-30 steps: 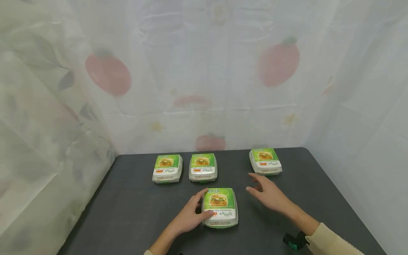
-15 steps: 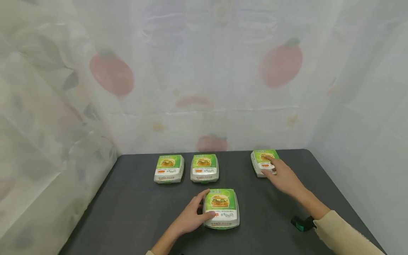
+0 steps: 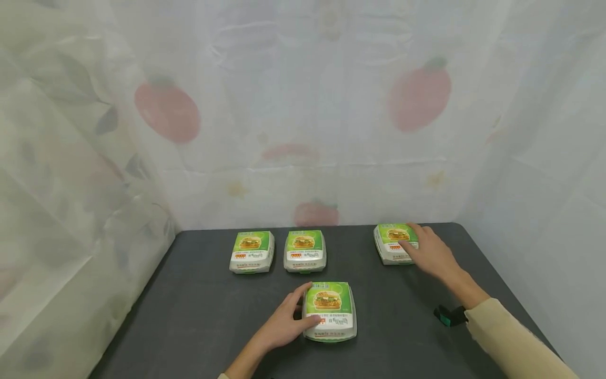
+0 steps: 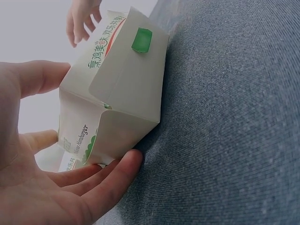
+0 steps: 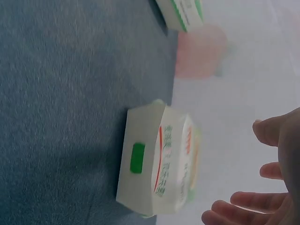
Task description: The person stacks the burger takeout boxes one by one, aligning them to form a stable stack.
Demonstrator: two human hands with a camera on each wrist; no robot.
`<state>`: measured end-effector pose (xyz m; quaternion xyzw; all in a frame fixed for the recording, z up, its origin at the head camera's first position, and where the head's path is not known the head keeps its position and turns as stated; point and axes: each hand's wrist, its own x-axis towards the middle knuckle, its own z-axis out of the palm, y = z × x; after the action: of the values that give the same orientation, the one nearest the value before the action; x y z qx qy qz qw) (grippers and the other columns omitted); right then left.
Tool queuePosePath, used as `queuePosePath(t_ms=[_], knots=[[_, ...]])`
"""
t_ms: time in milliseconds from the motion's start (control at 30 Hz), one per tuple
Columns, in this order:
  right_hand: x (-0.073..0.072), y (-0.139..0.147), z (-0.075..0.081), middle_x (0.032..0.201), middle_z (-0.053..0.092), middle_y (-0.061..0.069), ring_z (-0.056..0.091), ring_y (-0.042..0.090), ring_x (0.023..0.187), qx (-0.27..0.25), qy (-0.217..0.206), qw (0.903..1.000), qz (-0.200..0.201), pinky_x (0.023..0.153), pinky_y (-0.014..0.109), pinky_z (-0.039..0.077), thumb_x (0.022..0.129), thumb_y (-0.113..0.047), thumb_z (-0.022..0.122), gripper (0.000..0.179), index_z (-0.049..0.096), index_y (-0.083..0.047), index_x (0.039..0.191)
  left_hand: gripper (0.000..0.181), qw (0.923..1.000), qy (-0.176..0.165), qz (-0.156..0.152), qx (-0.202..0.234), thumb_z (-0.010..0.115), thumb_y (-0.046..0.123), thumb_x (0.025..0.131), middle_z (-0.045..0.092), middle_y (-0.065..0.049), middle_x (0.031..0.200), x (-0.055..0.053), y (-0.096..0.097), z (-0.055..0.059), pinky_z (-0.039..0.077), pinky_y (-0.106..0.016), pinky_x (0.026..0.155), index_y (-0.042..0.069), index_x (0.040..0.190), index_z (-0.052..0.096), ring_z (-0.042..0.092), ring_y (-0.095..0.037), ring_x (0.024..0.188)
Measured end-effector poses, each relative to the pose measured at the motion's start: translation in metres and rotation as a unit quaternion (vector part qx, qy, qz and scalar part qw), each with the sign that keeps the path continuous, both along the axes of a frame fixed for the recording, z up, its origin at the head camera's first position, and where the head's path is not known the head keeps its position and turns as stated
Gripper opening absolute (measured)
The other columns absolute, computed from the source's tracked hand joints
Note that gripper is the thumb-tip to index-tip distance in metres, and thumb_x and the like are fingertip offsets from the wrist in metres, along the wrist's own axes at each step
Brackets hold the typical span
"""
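Head view: Left hand (image 3: 281, 322) holds the near box (image 3: 330, 308) at its left side, thumb over the front left corner, index finger at the far left corner; other fingers mostly hidden. Left sleeve cut off by the bottom edge. Right hand (image 3: 433, 255) loose, fingers spread over the right side of the far-right box (image 3: 392, 242), hiding part of its label; contact cannot be told here. Near box lies flat on the dark table (image 3: 189, 316), in front of the rear middle box (image 3: 305, 251) and rear left box (image 3: 251, 252). White lidded cartons, green far half with burger picture, white near half with lettering; small print unreadable. Lids face up, fronts toward the person. Near box roughly square in plan; long axis hard to call.

Left wrist view: near box appears tilted by the camera angle. White front, green tab, green lettering, red line. Thumb and fingers bracket a corner; palm cut off. A sliver of another box shows behind.

Right wrist view: right hand cut off at the right edge, fingers extended, apart from the far-right box, whose green-tabbed front shows; lid blurred. Another box cut off at top.
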<state>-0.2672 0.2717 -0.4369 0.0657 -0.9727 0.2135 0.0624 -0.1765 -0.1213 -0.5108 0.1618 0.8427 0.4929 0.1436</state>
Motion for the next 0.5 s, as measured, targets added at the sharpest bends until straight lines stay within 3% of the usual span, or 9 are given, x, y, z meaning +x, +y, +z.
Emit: queuePosePath(t_ms=[200,500], knots=[[-0.013,0.010,-0.010,0.145,0.037,0.038,0.040,0.057,0.129,0.011,-0.007,0.9999,-0.010,0.087,0.074,0.042,0.105,-0.047,0.052,0.074,0.033,0.003,0.156,0.079,1.0000,-0.001,0.000,0.003,0.071,0.046,0.094,0.046,-0.017,0.139,0.001,0.000,0.000,0.049,-0.054,0.088,0.025,0.160,0.032,0.058,-0.037,0.119],[-0.029,0.020,-0.030,0.149,0.028,0.042,0.034,0.062,0.131,-0.018,-0.038,0.9991,-0.005,0.092,0.077,0.036,0.103,-0.059,0.047,0.085,0.027,0.003,0.158,0.078,0.9999,-0.008,0.000,0.008,0.072,0.045,0.094,0.045,-0.016,0.141,0.001,0.000,0.001,0.049,-0.052,0.087,0.028,0.160,0.032,0.057,-0.036,0.120]])
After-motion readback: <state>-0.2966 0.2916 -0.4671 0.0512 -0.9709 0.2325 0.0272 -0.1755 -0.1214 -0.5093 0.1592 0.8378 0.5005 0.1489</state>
